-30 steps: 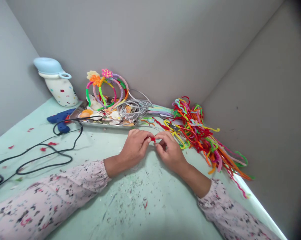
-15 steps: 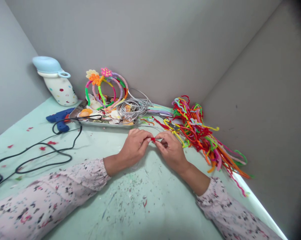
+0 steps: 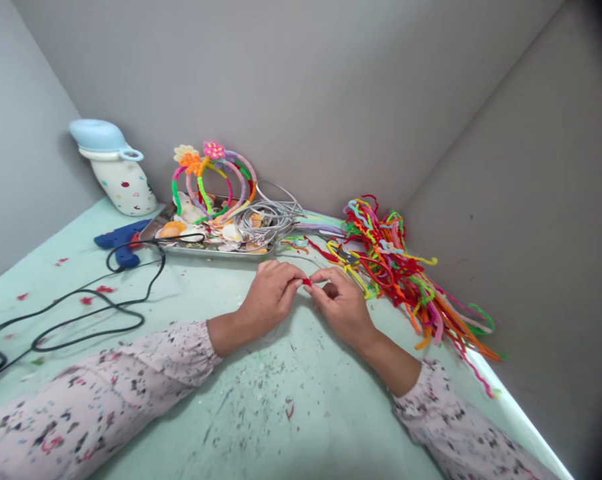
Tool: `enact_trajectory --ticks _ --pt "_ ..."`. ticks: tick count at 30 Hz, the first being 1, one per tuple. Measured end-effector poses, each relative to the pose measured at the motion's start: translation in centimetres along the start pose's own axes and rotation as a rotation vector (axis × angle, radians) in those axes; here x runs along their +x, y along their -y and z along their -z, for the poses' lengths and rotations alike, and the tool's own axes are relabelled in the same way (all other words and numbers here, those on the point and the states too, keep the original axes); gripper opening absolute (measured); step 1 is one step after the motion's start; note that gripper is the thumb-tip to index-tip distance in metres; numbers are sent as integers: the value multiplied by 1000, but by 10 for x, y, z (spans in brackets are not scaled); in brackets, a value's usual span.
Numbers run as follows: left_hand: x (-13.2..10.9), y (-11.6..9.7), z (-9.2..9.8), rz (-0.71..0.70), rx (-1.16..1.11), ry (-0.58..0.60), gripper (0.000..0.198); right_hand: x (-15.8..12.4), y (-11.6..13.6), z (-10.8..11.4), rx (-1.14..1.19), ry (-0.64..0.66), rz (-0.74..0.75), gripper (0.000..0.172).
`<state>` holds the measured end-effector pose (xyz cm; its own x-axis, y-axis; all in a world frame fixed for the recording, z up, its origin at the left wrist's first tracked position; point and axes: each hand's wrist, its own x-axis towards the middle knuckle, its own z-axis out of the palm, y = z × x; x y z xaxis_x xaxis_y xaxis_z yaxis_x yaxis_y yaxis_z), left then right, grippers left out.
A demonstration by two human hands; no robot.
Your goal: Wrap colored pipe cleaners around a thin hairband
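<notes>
Barely anything moved since the earlier frame: view shifted a touch, red piece (image 3: 307, 282) turned slightly in the fingertips, hands about where they were. Clock directions run from that piece.

Left to right: bottle (image 3: 123, 183) with blue lid at 10 o'clock, leaning; blue glue gun (image 3: 125, 257) between 9 and 10, lying on the surface (image 3: 341, 400). Black cord (image 3: 143, 318) loops out around 9, red scraps (image 3: 105, 289) near it. Metal tray (image 3: 211, 253) at 10, holding mixed bits; colored hoops (image 3: 201, 183) with flowers stand in it, 10 to 11. Gray wire coil (image 3: 265, 217) at 11, over the tray's right end.

Left hand (image 3: 271, 293) at 9, thumb and index pinching the red piece. Piece sits between both hands, above the surface; shape too small to tell. Right hand (image 3: 343, 303) between 3 and 4, thumb and index at its other end, seemingly pinching too. Yellow-handled tool (image 3: 351, 257) at 2, fuzzy stems (image 3: 401, 267) heaped toward 3.

Handling, judged: very light, soft, bendy, not slippery, hard to break; easily squashed. Best held by its ends, fingertip pinch.
</notes>
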<state>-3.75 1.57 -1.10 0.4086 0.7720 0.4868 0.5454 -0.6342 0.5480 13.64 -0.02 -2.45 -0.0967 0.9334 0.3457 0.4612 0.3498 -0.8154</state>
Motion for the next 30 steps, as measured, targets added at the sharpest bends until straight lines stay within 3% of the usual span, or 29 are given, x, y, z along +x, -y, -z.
enact_trajectory --ticks 5,14,24,30 --pt "-1 1 0 -7 13 8 17 2 0 -2 220 48 -141 20" --pt "-1 2 -1 -52 44 21 19 6 4 2 352 123 -318 25" --pt "-2 0 -1 -23 22 13 17 5 0 4 275 149 -190 20" --pt "-3 2 -3 -56 48 39 16 6 1 4 265 168 -238 21"
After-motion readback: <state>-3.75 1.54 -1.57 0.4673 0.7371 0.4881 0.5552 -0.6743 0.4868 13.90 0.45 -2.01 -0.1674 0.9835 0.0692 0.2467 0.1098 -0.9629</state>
